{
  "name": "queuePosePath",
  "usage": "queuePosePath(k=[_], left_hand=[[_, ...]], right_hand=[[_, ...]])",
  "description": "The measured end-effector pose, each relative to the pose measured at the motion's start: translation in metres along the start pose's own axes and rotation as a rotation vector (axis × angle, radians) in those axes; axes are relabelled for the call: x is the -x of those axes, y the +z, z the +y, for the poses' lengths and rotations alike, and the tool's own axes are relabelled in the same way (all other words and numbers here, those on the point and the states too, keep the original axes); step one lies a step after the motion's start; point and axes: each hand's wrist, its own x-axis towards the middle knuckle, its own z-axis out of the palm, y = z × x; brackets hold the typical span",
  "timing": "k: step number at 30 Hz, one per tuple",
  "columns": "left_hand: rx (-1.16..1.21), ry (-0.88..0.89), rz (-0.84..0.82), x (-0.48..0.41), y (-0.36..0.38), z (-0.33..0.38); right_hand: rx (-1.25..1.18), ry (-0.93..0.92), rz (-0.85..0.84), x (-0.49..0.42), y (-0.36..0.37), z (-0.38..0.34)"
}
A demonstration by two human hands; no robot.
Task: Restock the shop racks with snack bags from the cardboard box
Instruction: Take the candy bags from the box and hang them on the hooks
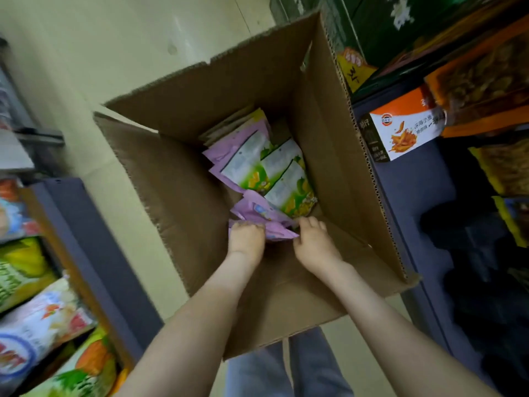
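Head view: left grip (247,239) and right grip (312,239) clamp purple snack bags (279,232) between them inside the box (186,181); next, likely lifting them clear.

Chinese characters run across the orange-and-white carton (406,130) on the right rack. They are upside down from my view and too soft to read out, with a small round logo beside them. The yellow tag (353,71) has a dark handwritten mark, possibly a price. Print on the snack bags (257,164) in the cardboard box (329,144) and on the left-rack bags (43,319) is blurred and unreadable.
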Motion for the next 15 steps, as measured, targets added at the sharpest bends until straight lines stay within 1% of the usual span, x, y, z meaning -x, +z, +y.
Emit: queuePosePath(k=[4,10,13,15], left_hand=[[-0.043,-0.030,-0.050,0.020,-0.008,-0.010],[-0.173,-0.013,-0.140,0.005,0.022,-0.009],[-0.175,-0.098,-0.079,-0.014,0.026,-0.003],[-0.071,-0.141,-0.010,-0.030,0.025,0.005]], right_hand=[[-0.035,0.022,-0.002,0.008,-0.011,-0.010],[-0.070,0.063,-0.047,-0.022,0.010,-0.013],[-0.054,0.063,-0.061,-0.050,0.020,-0.008],[-0.043,0.060,-0.050,-0.068,0.023,-0.003]])
